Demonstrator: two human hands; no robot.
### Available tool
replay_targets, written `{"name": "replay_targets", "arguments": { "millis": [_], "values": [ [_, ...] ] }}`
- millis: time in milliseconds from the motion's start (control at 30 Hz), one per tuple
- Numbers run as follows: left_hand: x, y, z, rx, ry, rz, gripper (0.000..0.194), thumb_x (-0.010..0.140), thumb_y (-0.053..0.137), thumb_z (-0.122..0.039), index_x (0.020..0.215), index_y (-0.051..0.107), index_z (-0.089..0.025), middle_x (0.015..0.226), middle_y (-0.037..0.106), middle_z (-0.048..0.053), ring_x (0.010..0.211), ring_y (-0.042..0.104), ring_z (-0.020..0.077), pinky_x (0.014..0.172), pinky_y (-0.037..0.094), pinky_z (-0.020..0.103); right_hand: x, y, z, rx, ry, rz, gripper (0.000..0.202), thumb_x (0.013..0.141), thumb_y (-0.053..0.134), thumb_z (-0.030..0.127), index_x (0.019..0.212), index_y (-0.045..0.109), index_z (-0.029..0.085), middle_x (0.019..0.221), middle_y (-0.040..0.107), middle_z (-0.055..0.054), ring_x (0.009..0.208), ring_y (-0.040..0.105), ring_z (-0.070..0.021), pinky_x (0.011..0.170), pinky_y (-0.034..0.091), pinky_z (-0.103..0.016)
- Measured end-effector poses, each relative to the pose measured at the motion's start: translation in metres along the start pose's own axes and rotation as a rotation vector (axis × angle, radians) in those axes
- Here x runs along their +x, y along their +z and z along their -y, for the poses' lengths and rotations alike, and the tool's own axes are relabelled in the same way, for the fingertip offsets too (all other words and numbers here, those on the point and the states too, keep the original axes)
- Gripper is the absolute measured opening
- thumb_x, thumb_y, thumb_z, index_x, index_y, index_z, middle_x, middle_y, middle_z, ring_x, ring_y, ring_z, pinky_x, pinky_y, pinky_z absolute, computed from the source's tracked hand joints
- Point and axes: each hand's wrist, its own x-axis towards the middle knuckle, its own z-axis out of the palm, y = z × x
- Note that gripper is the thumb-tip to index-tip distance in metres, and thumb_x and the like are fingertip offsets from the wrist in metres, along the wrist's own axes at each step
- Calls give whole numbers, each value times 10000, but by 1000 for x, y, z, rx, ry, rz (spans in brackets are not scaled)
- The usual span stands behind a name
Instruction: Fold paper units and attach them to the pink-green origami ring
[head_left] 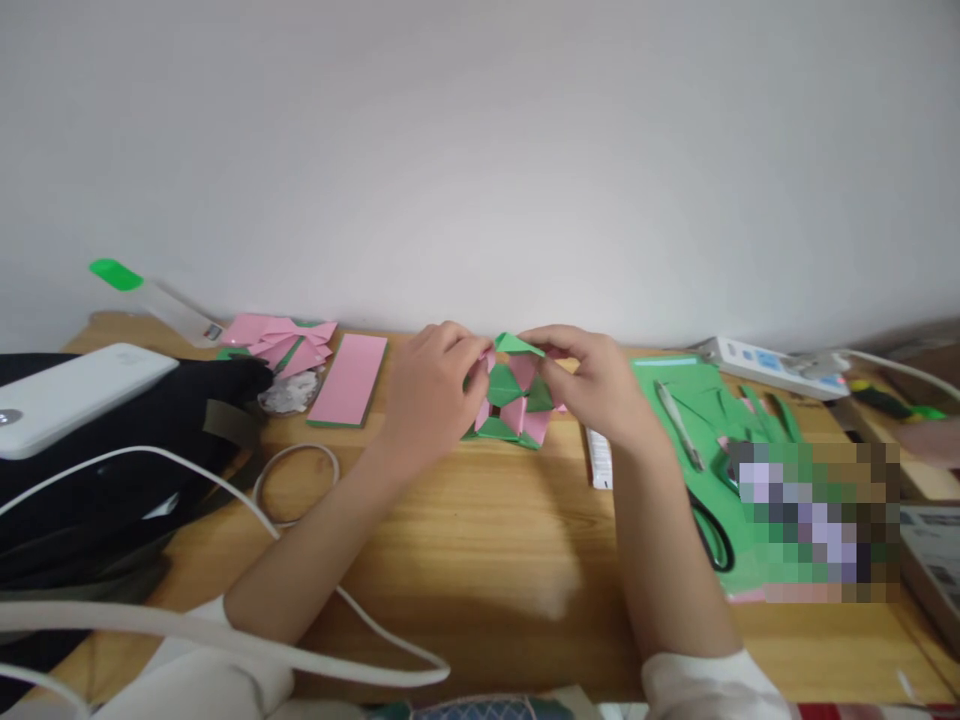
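"Looking at the folded pink-and-green paper model [514, 395] first: where have we got it, and how tight is our grip?"

"We've got it between both hands, near the back edge of the wooden table [450, 540]. Our left hand [435, 385] has thumb and fingers closed on its left edge, and our right hand [589, 380] pinches it at the upper right, under a green peak. Can't tell if its base touches the wood, though."

"Cool, what's around it?"

"Just left of our left hand we've got a stack of pink paper [349, 380] (green shows along its bottom edge), then some folded pieces [285, 335] beside clear crinkly plastic [291, 392]. Close to our right wrist there's a white box [600, 460], partly hidden. Further right, a green sheet [694, 395] has a pen [681, 425] and a black loop handle [729, 545] on it; pixelation hides part of that area."

"And the outer edges?"

"We've got a power strip [776, 368] at the back right, and a white device [86, 395] lying on black fabric [67, 520] at far left."
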Motion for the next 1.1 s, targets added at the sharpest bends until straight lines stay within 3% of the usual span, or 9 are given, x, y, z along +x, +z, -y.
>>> {"name": "replay_targets", "arguments": {
  "millis": [133,233,433,667,967,1100],
  "values": [
    [4,-2,0,33,-2,53,152,858,500,-141,878,640,-198,867,641,63,857,580,233,748,439,360,4,4,-6,-60,-38,14,394,729,445,59,963,728,201,964,745,-25,864,665,-186,798,497,-309],
    [11,-4,3,22,12,158,169,844,466,-135,824,625,-189,833,634,72,825,573,244,710,425,368,6,6,-11,-46,-49,55,392,722,429,54,934,725,198,912,739,-18,801,651,-169,746,482,-286],
    [25,-8,11,-153,-13,345,153,789,491,-211,735,633,-195,741,649,31,664,560,187,600,396,314,8,1,-18,103,32,159,318,689,441,94,827,710,191,752,695,8,700,606,-149,682,469,-271],
    [30,-18,14,-327,-152,447,149,753,571,-270,772,712,-228,848,728,4,767,645,187,607,454,280,5,-11,-15,295,88,272,213,655,504,161,752,693,182,710,675,15,641,585,-138,604,452,-255],
    [32,-25,14,-356,-214,564,185,791,588,-325,836,729,-213,881,720,10,751,647,168,607,492,251,5,-13,-11,168,148,332,353,664,446,96,900,706,138,623,630,18,548,548,-115,545,418,-236],
    [32,-30,15,-391,-247,614,200,810,611,-369,843,732,-214,827,720,-8,696,643,145,585,481,227,2,-17,-4,164,108,361,300,706,457,90,880,698,129,662,628,15,536,531,-94,553,419,-229]
  ]
}}
